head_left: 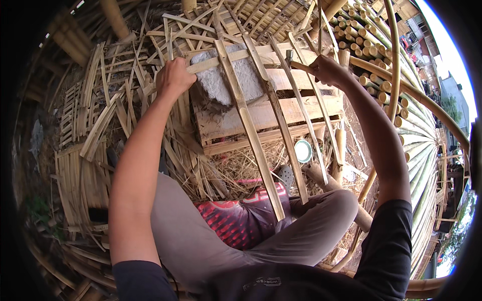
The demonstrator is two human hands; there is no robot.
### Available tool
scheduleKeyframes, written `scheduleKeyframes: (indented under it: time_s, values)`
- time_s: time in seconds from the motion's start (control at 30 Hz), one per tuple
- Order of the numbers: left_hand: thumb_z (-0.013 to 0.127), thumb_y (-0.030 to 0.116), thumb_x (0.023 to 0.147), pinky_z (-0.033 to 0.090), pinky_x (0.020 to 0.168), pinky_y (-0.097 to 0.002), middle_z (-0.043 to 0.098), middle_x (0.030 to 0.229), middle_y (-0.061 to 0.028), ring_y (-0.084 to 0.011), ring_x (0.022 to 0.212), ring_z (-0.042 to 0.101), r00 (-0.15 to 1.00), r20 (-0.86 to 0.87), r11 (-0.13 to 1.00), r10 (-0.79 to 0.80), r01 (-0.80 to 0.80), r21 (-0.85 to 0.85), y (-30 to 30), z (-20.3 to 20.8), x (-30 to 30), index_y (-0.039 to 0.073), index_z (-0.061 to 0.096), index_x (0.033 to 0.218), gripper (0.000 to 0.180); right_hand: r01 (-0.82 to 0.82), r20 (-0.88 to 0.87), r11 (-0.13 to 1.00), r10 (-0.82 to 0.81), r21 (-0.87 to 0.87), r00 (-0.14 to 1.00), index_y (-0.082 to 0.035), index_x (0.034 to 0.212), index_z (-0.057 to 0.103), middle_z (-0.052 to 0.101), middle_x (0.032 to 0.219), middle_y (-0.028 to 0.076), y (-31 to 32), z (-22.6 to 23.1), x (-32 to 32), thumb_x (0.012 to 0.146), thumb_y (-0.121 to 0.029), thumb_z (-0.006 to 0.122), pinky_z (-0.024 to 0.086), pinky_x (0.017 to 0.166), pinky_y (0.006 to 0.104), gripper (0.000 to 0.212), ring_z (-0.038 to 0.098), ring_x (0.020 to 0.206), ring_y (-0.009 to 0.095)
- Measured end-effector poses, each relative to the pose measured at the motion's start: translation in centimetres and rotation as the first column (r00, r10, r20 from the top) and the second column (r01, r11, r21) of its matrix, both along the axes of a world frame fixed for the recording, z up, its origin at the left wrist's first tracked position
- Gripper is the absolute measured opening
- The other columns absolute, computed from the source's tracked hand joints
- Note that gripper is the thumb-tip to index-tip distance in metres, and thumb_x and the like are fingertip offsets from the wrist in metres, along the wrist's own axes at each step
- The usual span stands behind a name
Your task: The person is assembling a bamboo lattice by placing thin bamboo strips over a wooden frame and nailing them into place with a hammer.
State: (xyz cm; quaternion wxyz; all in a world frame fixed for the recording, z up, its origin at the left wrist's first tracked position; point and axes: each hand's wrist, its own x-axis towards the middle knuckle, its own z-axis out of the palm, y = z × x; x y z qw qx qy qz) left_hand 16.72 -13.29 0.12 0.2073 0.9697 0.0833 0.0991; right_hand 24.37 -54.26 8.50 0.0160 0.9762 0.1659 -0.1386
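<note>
My left hand [174, 78] is closed around the left end of a crosswise bamboo slat [207, 64]. Several long bamboo slats [247, 120] cross it and run down toward my lap, forming an open rack. In my closed right hand [329, 70] is a hammer [300, 66], its small metal head over the far part of the slats at right. Beneath the rack's left side lies a rough grey stone block [226, 80], resting on a low bench of wooden planks [301, 108]. The nail, if any, is too small to make out.
Finished-looking slatted pieces and loose strips [95, 115] are heaped at left. A pale green-rimmed bowl [303, 150] sits below the bench among shavings. Cut bamboo poles [369, 37] are stacked at right, with a bent bamboo pole [422, 98] nearer. Red patterned cloth [236, 220] lies between my legs.
</note>
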Motion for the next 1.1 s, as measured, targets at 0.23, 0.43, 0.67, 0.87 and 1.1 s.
scheduleKeyframes:
  time_s: [0.23,0.43,0.67,0.87,1.1]
  values:
    - [0.066,0.013,0.066,0.055,0.065,-0.0475,0.069,0.082,-0.0239,-0.0405,0.076,0.069,1.000,-0.018,1.000,0.001,-0.001,0.000,0.1,0.6,-0.3,0.002,0.072,0.086,0.023,0.101,0.002,0.972,-0.104,0.213,0.995,0.000,0.089,0.073,0.068,0.066,0.011,0.4,-0.1,-0.1,0.091,-0.026,0.065,0.048,0.041,0.0323,0.027,0.060,0.047,0.016]
    - [0.063,0.015,0.067,0.053,0.072,-0.0483,0.069,0.084,-0.0227,-0.0412,0.083,0.068,0.998,-0.043,0.998,0.039,-0.041,-0.046,-0.8,1.9,-0.7,0.003,0.069,0.086,0.024,0.108,-0.095,0.994,-0.104,0.033,0.990,-0.004,0.096,0.075,0.070,0.069,0.010,0.6,0.9,-0.2,0.095,-0.029,0.061,0.055,0.056,0.0363,0.029,0.062,0.050,0.018]
    - [0.064,0.021,0.064,0.054,0.075,-0.0461,0.070,0.088,-0.0216,-0.0402,0.086,0.068,0.999,0.043,1.000,-0.007,0.008,-0.029,-2.0,3.3,-0.5,0.008,0.073,0.094,0.034,0.080,-0.085,0.980,-0.065,0.180,0.994,0.001,0.107,0.071,0.069,0.068,0.010,2.3,3.2,-0.2,0.093,-0.017,0.063,0.049,0.044,0.0334,0.025,0.061,0.050,0.014]
    - [0.065,0.023,0.062,0.054,0.081,-0.0441,0.071,0.097,-0.0196,-0.0377,0.092,0.069,1.000,0.012,1.000,0.013,-0.013,0.012,-2.7,4.1,-0.4,0.010,0.074,0.104,0.045,0.072,0.040,0.997,-0.073,0.027,0.997,-0.003,0.108,0.072,0.070,0.070,0.011,-0.2,6.5,-5.0,0.094,-0.019,0.061,0.053,0.056,0.0353,0.024,0.065,0.056,0.018]
    - [0.067,0.024,0.066,0.056,0.075,-0.0444,0.071,0.091,-0.0201,-0.0338,0.086,0.071,0.997,-0.083,0.999,0.003,-0.006,-0.037,-1.8,4.4,-0.7,0.003,0.070,0.092,0.034,0.034,0.289,0.999,-0.032,-0.002,0.957,-0.003,0.108,0.071,0.068,0.073,0.017,-3.5,11.8,-15.8,0.094,-0.018,0.060,0.050,0.072,0.0410,0.023,0.068,0.072,0.027]
